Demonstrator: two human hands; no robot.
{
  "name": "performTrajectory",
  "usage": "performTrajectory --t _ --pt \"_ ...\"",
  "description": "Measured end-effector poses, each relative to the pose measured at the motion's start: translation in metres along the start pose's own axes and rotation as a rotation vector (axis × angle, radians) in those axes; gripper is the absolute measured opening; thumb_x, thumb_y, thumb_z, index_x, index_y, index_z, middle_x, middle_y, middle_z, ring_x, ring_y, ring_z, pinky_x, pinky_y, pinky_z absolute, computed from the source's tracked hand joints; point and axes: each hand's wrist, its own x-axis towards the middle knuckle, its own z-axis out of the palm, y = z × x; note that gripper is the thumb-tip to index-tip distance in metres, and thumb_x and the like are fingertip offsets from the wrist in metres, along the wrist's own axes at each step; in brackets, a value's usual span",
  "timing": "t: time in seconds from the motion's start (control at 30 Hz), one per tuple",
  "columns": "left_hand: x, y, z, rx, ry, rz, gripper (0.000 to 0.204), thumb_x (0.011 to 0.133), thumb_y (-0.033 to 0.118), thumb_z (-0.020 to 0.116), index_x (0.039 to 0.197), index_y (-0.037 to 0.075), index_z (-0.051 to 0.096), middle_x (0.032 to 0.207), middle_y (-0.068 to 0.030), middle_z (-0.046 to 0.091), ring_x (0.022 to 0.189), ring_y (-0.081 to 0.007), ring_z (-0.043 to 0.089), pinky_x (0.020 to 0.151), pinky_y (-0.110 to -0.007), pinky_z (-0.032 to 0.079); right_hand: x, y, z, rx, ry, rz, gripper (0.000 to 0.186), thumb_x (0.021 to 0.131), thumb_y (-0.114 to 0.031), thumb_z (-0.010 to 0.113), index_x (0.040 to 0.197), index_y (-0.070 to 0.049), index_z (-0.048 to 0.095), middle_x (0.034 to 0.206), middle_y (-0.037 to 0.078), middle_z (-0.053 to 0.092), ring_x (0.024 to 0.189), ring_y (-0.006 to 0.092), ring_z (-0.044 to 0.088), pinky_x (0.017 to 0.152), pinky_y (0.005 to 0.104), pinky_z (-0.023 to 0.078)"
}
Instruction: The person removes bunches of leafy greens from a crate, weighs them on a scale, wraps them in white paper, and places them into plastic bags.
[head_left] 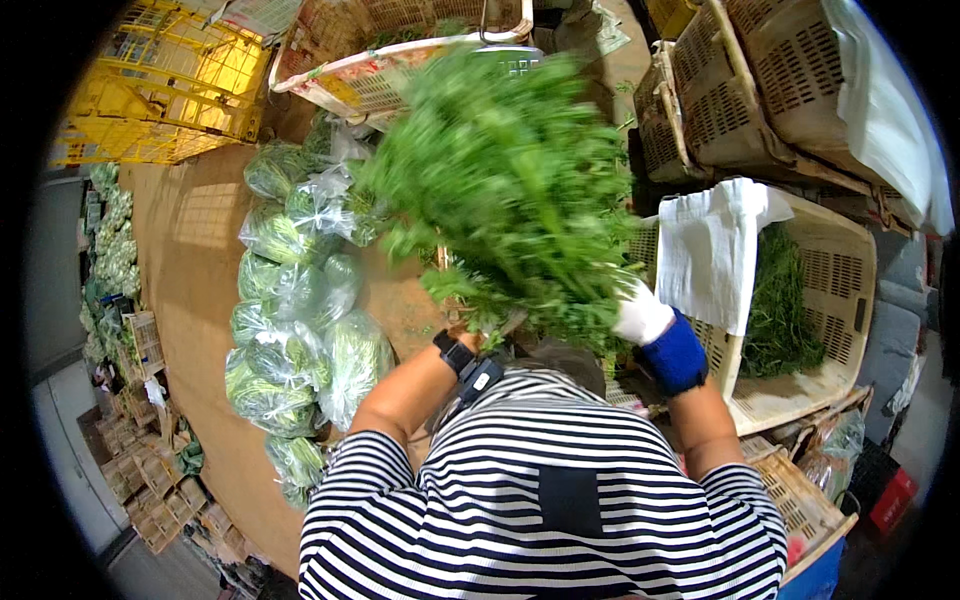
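Note:
A big loose bunch of leafy green herbs [520, 190] hangs in front of my chest, its upper leaves smeared by motion. My right hand [641, 314], in a white glove with a blue cuff, is closed on the bunch's lower right side, its fingertips partly among the leaves. At the lower left of the bunch my bare left hand [474, 338] goes in under the stems. Leaves hide most of its fingers, but it holds the greens from below. A black band with a small device [480, 374] circles my left wrist.
Clear bags of green vegetables [290, 285] lie stacked on the brown floor [185, 370] to the left. On the right stands a cream crate [845, 270] with feathery greens and a white cloth [705, 245]. Further crates [715, 90], a keypad device [520, 66] and a yellow cage [165, 85] are beyond.

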Motion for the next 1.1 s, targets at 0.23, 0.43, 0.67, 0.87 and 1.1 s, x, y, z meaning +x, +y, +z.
performTrajectory --t 0.23,0.43,0.67,0.87,1.1 --pt "0.058 -0.019 -0.1 0.475 0.445 0.284 0.044 0.094 0.031 0.036 0.129 0.005 0.036 0.128 -0.0118 0.042 0.113 -0.0241 0.043 0.093 -0.035 0.039 0.137 0.093 0.067 0.096 -0.567 0.019 0.079 0.069 -0.021 0.065 0.136 -0.017 0.022 0.112 0.021 0.052 0.093 0.0325 0.057 0.079 0.0414 0.046" --pt "0.134 0.017 -0.142 0.575 0.827 -0.245 0.063 0.085 0.048 0.046 0.135 0.012 0.03 0.136 -0.0113 0.033 0.12 -0.0244 0.038 0.095 -0.039 0.036 0.192 0.184 0.164 -0.143 -0.651 0.567 0.088 0.07 -0.042 0.064 0.139 -0.022 0.013 0.142 0.008 0.022 0.131 0.0287 0.021 0.101 0.0554 0.021" --pt "0.116 0.061 -0.143 0.609 0.862 -0.468 0.053 0.087 0.046 0.043 0.129 0.013 0.037 0.124 -0.007 0.048 0.11 -0.0205 0.048 0.089 -0.042 0.037 0.147 0.182 0.192 -0.256 -0.03 0.573 0.068 0.076 -0.038 0.059 0.134 -0.02 0.03 0.142 0.005 0.023 0.13 0.0282 0.021 0.102 0.0547 0.018" --pt "0.016 0.065 -0.156 0.716 0.84 -0.19 0.023 0.087 0.021 0.05 0.097 0.002 0.059 0.083 -0.0067 0.063 0.072 -0.0177 0.061 0.067 -0.029 0.051 0.039 0.105 0.147 0.345 0.145 0.509 0.045 0.077 -0.029 0.061 0.116 -0.01 0.051 0.121 0.013 0.048 0.114 0.0307 0.043 0.097 0.038 0.034" --pt "-0.046 0.072 -0.126 1.177 0.981 -0.151 0.031 0.087 0.035 0.049 0.071 0.01 0.056 0.061 -0.0004 0.051 0.05 -0.0112 0.042 0.046 -0.027 0.034 -0.067 0.028 -0.047 0.875 0.285 0.568 0.037 0.083 -0.018 0.059 0.116 -0.005 0.051 0.11 0.011 0.057 0.101 0.0184 0.055 0.089 0.0309 0.042"
